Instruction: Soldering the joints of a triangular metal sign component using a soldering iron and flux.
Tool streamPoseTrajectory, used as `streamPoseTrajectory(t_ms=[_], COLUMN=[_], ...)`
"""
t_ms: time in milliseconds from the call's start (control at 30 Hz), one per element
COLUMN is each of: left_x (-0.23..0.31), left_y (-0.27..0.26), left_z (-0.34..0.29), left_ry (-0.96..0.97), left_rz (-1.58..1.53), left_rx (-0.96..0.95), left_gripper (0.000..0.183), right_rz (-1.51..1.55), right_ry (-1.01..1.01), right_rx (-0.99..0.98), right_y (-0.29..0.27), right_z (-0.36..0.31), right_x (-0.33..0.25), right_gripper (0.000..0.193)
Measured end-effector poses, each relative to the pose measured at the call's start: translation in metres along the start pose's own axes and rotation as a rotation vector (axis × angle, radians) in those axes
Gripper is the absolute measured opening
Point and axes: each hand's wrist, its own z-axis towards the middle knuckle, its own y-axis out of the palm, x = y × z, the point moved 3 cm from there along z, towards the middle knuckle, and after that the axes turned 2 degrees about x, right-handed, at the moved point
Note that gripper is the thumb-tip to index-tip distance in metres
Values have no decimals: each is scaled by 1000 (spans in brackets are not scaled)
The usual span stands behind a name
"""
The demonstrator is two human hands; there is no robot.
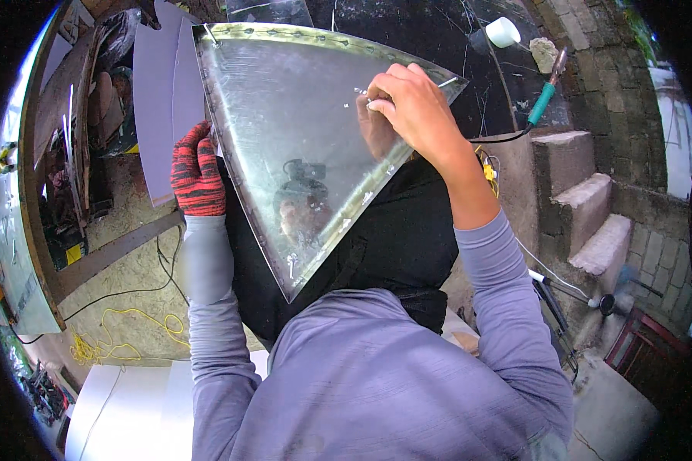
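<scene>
A shiny triangular sheet-metal piece [284,115] rests tilted on the person's lap, its narrow point toward the body and its wide edge away. Seams dotted with solder spots run along its edges, and its face mirrors the person. A thin metal rod [447,81] lies pinched against the sheet's far right corner.

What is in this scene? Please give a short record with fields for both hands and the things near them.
left hand: in a red and black knit glove, gripping the left edge of the metal sheet
right hand: bare, pinching a thin metal rod against the sheet
metal sheet: shiny, triangular, resting on the lap
nearby: soldering iron with green handle, white cup, yellow cord
</scene>
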Motion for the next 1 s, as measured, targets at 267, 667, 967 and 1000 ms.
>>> streamPoseTrajectory(t_ms=[267,667,967,1000], left_x=[1,-7,-10,-10], left_y=[-3,1,-4,-3], left_z=[-1,0,-1,-1], left_ry=[-10,24,-4,11], left_rz=[21,48,35,45], left_rx=[-10,4,21,14], left_gripper=[30,29,30,30], right_rz=[17,67,238,268], right_ry=[-40,-86,495,569], right_rx=[39,71,387,369], right_y=[-1,-6,-47,-49], right_z=[-1,-11,-65,-64], right_x=[-9,-7,52,58], right_gripper=[11,9,17,17])
